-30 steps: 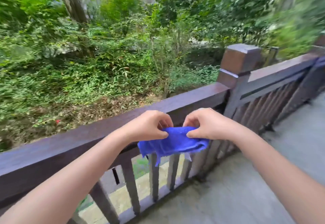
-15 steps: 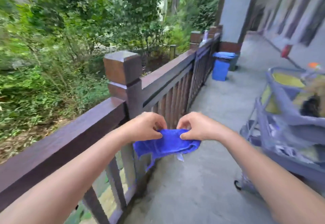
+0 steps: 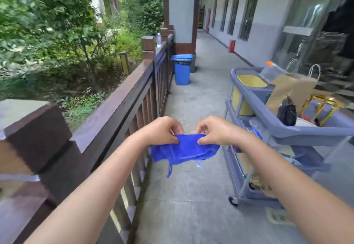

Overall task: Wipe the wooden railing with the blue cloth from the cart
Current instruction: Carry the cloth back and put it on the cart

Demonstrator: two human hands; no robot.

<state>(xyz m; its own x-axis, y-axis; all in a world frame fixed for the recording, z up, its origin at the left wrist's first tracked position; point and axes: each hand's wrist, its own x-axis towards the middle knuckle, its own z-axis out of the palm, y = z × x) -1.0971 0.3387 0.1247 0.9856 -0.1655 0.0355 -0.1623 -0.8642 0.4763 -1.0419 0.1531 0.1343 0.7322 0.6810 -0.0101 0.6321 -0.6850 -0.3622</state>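
A crumpled blue cloth [image 3: 183, 151] hangs in the air between my two hands, over the concrete walkway. My left hand [image 3: 161, 130] pinches its left top edge and my right hand [image 3: 212, 130] pinches its right top edge. The dark brown wooden railing [image 3: 118, 100] runs along the left side, from a square post [image 3: 36, 132] beside my left forearm away toward the far pillar. The cloth is to the right of the railing and does not touch it. The grey-blue cart [image 3: 287, 130] stands just right of my right hand.
The cart carries a yellow bin [image 3: 251, 81], a paper bag [image 3: 291, 88] and a black bag [image 3: 287, 112]. A blue trash bin [image 3: 182, 69] stands by the railing near a grey pillar [image 3: 181, 10]. Bushes lie beyond the railing; a building wall with windows lines the right.
The view has swung right, from facing the railing and greenery to looking down the walkway with the cart in sight. Both hands keep the same pinch on the cloth, now away from the rail.
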